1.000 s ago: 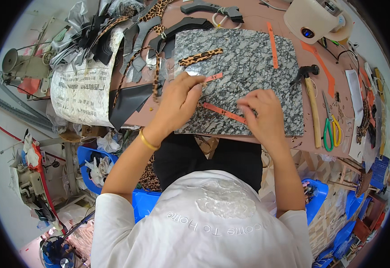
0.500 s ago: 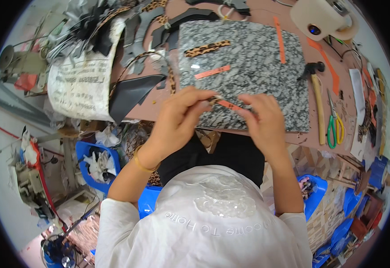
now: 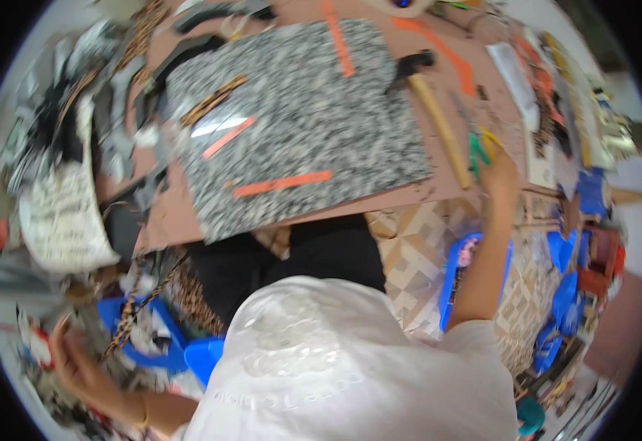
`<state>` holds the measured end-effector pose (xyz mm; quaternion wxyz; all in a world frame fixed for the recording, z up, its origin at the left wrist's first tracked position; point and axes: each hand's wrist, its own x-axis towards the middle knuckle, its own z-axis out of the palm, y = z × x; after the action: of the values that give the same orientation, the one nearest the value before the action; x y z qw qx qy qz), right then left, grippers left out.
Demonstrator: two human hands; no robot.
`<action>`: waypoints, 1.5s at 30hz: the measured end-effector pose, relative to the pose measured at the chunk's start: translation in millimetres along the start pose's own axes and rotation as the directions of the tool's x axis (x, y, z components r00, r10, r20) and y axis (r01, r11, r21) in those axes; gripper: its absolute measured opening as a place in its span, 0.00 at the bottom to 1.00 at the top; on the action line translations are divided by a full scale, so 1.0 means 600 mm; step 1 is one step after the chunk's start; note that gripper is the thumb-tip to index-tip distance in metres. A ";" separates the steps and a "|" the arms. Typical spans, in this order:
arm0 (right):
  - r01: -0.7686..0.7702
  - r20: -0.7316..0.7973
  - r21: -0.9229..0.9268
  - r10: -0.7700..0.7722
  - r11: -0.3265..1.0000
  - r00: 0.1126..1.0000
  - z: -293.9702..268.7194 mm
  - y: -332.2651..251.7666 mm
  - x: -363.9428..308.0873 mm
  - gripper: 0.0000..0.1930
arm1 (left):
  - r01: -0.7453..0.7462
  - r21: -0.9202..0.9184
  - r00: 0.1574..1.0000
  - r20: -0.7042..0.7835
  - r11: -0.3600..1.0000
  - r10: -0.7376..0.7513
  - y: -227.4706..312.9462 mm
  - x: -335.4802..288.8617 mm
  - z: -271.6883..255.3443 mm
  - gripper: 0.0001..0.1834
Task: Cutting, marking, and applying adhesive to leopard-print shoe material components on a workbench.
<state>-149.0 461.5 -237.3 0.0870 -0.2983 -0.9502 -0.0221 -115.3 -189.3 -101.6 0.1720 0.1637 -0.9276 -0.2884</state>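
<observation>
At the table's right edge, my right hand (image 3: 500,175) has its fingers closed at the yellow and green handles of a pair of scissors (image 3: 477,151). The scissors' blades point away from me. Far to the lower left, my left hand (image 3: 75,359) is out beyond the table, blurred, its fingers apart and nothing visible in them. Leopard-print strips (image 3: 126,321) hang close to it. An orange strip (image 3: 283,184) lies on the near part of the grey speckled stone slab (image 3: 314,117). A shorter orange strip (image 3: 229,137) and a leopard-print strip (image 3: 213,99) lie farther left on it.
A hammer (image 3: 438,125) with a wooden handle lies between slab and scissors. Another orange strip (image 3: 338,40) crosses the slab's far edge. Black and grey curved pieces (image 3: 185,59) lie at the back left. Blue bins (image 3: 457,275) stand below the table on both sides.
Both hands have parted from over the slab: the right has gone right to the scissors, the left down and left. The orange strip they held now lies on the slab. The view has turned.
</observation>
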 end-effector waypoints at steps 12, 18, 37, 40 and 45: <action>0.009 -0.102 -0.044 -0.014 0.999 0.995 -0.035 0.015 0.013 0.14 | -0.581 -0.187 0.609 0.546 0.792 0.575 0.170 -0.135 0.371 0.13; -0.100 0.316 0.787 -0.259 0.609 0.913 -0.060 -0.126 -0.200 0.21 | -0.060 -0.636 0.775 0.455 0.769 0.438 0.166 -0.127 0.373 0.09; -0.021 0.518 0.810 -0.698 0.586 0.494 -0.061 -0.201 -0.300 0.26 | 0.588 -0.455 0.478 0.862 0.669 0.166 0.187 -0.139 0.348 0.11; -0.090 0.612 0.748 -0.631 0.657 0.478 -0.050 -0.176 -0.319 0.24 | 0.428 -0.411 0.455 0.868 0.805 0.201 0.185 -0.144 0.353 0.12; -0.275 0.583 0.784 -0.508 0.557 0.634 -0.020 -0.146 -0.331 0.21 | -0.441 -0.426 0.752 0.305 0.790 0.584 0.206 -0.151 0.392 0.07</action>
<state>-36.6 276.8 -259.9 -0.1957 -0.1286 -0.8061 0.5435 -157.7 56.3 -231.0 0.0659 -0.1981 -0.8892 -0.4072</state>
